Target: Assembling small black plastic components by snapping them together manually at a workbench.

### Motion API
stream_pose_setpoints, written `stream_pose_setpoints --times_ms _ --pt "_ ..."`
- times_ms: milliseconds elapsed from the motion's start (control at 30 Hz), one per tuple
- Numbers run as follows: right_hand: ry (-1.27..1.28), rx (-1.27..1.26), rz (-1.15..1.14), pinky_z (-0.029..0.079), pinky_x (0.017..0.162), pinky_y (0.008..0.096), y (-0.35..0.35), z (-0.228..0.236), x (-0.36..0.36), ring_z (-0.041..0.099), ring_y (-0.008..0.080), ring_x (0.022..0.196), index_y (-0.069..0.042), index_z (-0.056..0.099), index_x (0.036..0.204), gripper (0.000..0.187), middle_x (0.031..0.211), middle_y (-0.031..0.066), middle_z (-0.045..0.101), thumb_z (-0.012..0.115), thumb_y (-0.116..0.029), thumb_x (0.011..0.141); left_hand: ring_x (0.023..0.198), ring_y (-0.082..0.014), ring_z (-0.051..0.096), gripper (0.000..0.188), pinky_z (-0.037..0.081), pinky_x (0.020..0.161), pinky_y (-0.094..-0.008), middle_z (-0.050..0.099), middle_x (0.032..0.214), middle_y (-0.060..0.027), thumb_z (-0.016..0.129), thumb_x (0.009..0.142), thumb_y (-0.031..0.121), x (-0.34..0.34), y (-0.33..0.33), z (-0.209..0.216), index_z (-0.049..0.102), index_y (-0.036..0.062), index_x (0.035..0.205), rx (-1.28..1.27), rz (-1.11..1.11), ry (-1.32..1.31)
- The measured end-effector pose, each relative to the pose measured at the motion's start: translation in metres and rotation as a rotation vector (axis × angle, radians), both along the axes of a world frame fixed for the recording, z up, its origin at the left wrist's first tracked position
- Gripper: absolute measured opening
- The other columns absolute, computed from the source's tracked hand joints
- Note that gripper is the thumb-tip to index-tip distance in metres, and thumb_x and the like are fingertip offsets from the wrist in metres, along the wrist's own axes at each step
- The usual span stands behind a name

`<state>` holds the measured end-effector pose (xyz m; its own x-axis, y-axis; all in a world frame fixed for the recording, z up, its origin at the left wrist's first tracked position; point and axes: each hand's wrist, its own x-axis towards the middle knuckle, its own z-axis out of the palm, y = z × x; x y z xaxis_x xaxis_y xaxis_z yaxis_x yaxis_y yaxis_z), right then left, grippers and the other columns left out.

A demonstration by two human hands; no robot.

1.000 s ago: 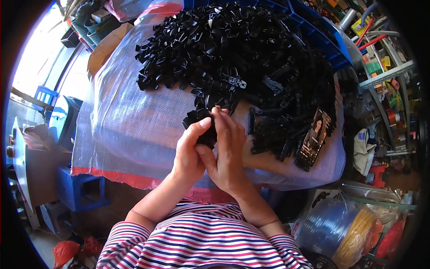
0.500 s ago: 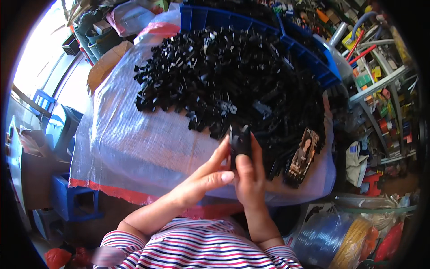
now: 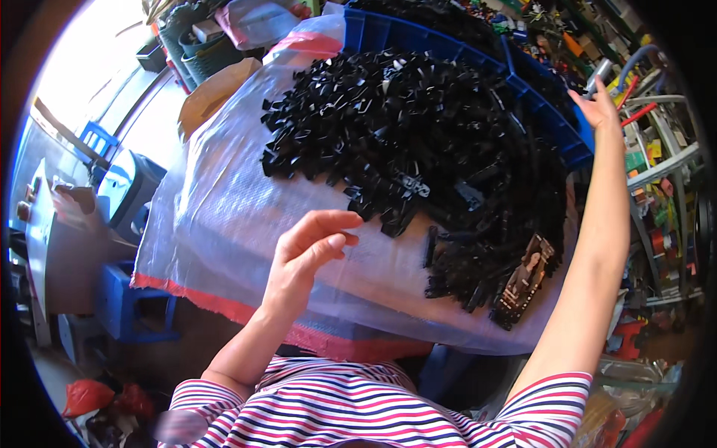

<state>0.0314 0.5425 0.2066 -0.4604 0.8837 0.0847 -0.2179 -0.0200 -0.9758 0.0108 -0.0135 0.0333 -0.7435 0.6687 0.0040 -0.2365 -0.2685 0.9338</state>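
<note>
A big heap of small black plastic parts (image 3: 403, 127) lies on a white woven sheet (image 3: 239, 216) in front of me. My left hand (image 3: 310, 250) hovers over the sheet at the heap's near edge, fingers loosely bent, thumb apart, with nothing visible in it. My right arm reaches far to the right. At its end my right hand (image 3: 600, 110) is spread beside the right end of a blue plastic crate (image 3: 549, 108); no object shows in it. A phone with a lit screen (image 3: 523, 280) leans on the near right of the heap.
Another blue crate section (image 3: 418, 37) with black parts runs behind the heap. Shelving with a grey metal frame (image 3: 665, 175) and many small coloured items stands on the right. On the left are a blue stool (image 3: 134, 306) and a brown cardboard piece (image 3: 213, 93).
My hands, together on a black part before, have separated. The right has swung out to the crate's right end; the left has drawn back leftward. The black part is no longer in my hands.
</note>
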Motion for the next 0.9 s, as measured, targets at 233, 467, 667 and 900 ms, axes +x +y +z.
stream_pose_setpoints --times_ms 233,467,667,900 --pt "-0.400 1.010 0.386 0.038 0.087 0.0251 -0.242 -0.037 0.029 0.052 0.0131 0.099 -0.003 0.056 0.111 0.030 0.110 0.0051 0.057 0.052 -0.023 0.089 0.076 -0.0130 0.057 0.020 0.044 0.067 -0.0234 0.059 0.083 -0.0055 0.059 0.080 0.007 -0.025 -0.003 -0.017 0.058 0.0042 0.099 -0.396 0.236 0.579" --pt "-0.937 1.480 0.451 0.040 0.069 0.0347 -0.367 -0.149 0.091 0.052 0.0244 0.077 -0.005 0.060 0.088 0.019 0.077 0.0079 0.059 0.067 -0.014 0.072 0.088 -0.0279 0.052 0.019 0.043 0.073 -0.0384 0.051 0.090 -0.0080 0.063 0.073 0.014 -0.025 0.035 -0.032 0.055 0.0095 0.090 -0.794 0.308 1.152" --pt "-0.704 1.253 0.402 0.042 0.072 0.0363 -0.382 -0.162 0.092 0.053 0.0273 0.079 -0.004 0.056 0.100 0.034 0.085 0.0096 0.058 0.068 -0.004 0.068 0.088 -0.0275 0.053 0.019 0.043 0.072 -0.0374 0.052 0.088 -0.0084 0.058 0.070 0.002 -0.032 0.019 -0.037 0.053 0.0088 0.088 -0.667 0.169 0.961" --pt "-0.426 1.031 0.433 0.044 0.067 0.0312 -0.409 -0.159 0.104 0.054 0.0241 0.075 -0.001 0.057 0.098 0.021 0.081 0.0109 0.055 0.063 -0.010 0.079 0.079 -0.0189 0.058 0.036 0.046 0.067 -0.0302 0.054 0.082 -0.0055 0.054 0.071 -0.006 -0.041 0.006 -0.043 0.058 0.0065 0.104 -0.369 0.097 0.678"
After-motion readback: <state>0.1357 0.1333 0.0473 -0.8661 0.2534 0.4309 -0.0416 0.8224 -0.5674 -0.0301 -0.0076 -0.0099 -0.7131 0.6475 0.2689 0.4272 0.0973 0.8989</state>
